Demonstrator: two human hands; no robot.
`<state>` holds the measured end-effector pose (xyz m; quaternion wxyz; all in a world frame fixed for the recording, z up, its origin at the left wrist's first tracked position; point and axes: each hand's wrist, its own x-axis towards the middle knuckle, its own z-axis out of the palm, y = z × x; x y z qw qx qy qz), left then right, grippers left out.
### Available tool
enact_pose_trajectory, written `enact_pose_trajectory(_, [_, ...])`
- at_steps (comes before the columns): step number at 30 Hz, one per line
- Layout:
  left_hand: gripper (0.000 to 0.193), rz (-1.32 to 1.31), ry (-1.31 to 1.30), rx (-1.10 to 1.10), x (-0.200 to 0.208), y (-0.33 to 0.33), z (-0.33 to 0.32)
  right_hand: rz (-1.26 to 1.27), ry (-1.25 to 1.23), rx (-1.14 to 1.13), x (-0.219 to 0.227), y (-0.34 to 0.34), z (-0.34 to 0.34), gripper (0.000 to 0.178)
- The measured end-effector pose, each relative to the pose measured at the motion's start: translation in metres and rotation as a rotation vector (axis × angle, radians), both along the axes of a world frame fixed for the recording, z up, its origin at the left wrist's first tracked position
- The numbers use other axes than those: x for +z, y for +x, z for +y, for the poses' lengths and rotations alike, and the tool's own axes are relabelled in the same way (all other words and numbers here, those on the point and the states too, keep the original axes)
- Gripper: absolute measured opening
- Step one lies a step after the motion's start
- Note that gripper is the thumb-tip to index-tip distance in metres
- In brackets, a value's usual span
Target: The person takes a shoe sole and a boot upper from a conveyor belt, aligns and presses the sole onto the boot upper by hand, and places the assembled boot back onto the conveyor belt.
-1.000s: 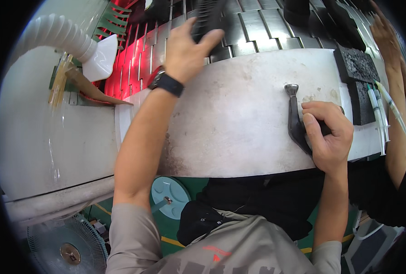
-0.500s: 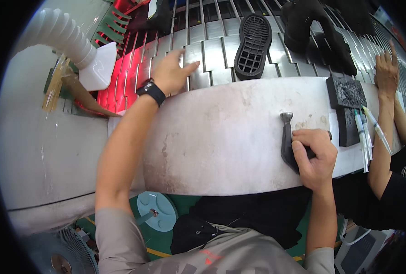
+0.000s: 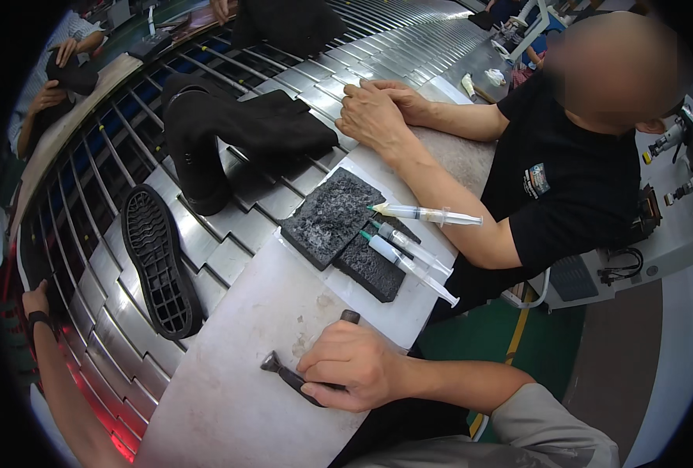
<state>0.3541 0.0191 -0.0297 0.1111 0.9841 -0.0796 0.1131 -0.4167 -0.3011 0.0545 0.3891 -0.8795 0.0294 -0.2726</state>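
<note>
Left hand [image 3: 36, 300] shifts along the conveyor [image 3: 226, 261] to a dark item [image 3: 31, 253]

Whether it grips that item, at the view's left edge, I cannot tell. The right hand [image 3: 354, 366] wraps round a hammer [image 3: 293, 380] on the pale, stained bench [image 3: 237, 398]; its flared metal face suggests a rigid, head-heavy tool, best held by the handle [image 3: 350, 316]. On steel plates, a black sole [image 3: 159, 261] shows its lattice, probably light, flexible rubber. 3 slim syringes [image 3: 428, 214] lean on 2 rough, dark blocks [image 3: 332, 218].
</note>
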Motion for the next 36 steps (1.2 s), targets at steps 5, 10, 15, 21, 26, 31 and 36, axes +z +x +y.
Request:
enact_pose_trajectory(5, [0.069, -0.209, 0.033, 0.016, 0.015, -0.049, -0.027, 0.012, -0.024, 0.028, 0.004, 0.007, -0.004, 0.012])
enact_pose_trajectory(10, [0.080, -0.471, 0.066, -0.236, 0.121, -0.181, -0.080, 0.024, -0.095, -0.017, 0.007, 0.006, -0.004, 0.012])
enact_pose_trajectory(15, [0.080, -0.563, 0.170, -0.417, 0.212, -0.325, -0.118, -0.053, -0.102, -0.024, -0.001, 0.005, 0.000, 0.009])
enact_pose_trajectory(21, [0.075, -0.403, 0.306, -0.520, 0.196, -0.444, -0.176, -0.083, -0.091, -0.034, -0.002, 0.003, 0.005, 0.014])
enact_pose_trajectory(26, [0.070, -0.490, 0.232, -0.539, 0.136, -0.495, -0.224, -0.104, -0.081, -0.042, -0.004, 0.003, 0.008, 0.016])
enact_pose_trajectory(31, [0.084, -0.400, 0.096, -0.775, 0.129, -0.539, -0.230, -0.075, -0.068, -0.068, -0.005, -0.002, 0.004, 0.019])
enact_pose_trajectory(36, [0.062, -0.283, -0.085, -0.825, 0.125, -0.559, -0.187, -0.124, -0.056, -0.074, -0.006, 0.000, 0.009, 0.022])
